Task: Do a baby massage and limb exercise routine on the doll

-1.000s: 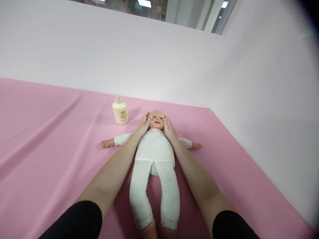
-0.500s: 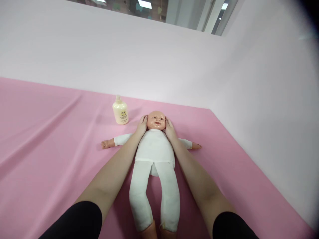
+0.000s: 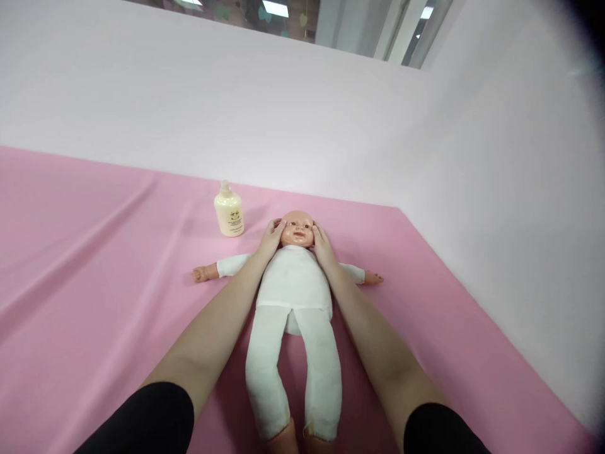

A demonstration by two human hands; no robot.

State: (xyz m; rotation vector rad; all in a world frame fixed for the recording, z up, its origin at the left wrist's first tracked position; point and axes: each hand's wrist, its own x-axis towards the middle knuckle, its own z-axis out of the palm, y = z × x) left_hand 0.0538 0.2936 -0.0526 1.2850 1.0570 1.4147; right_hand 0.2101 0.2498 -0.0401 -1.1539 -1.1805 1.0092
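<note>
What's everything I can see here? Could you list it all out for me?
doll: one, white suit, peach head and hands, lying face up on the cloth, arms spread
bottle: one, cream, upright on the cloth beside the doll's head
cloth: one, pink, spread under everything
wall: white, behind and along the right of the cloth
left hand: one, bare, flat against the side of the doll's head
right hand: one, bare, against the other side of the head
sleeves: two, black, at the bottom edge

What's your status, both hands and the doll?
Left hand and right hand open, cupping baby doll head. Doll supine on pink sheet. Lotion bottle clear, upper left.
</note>
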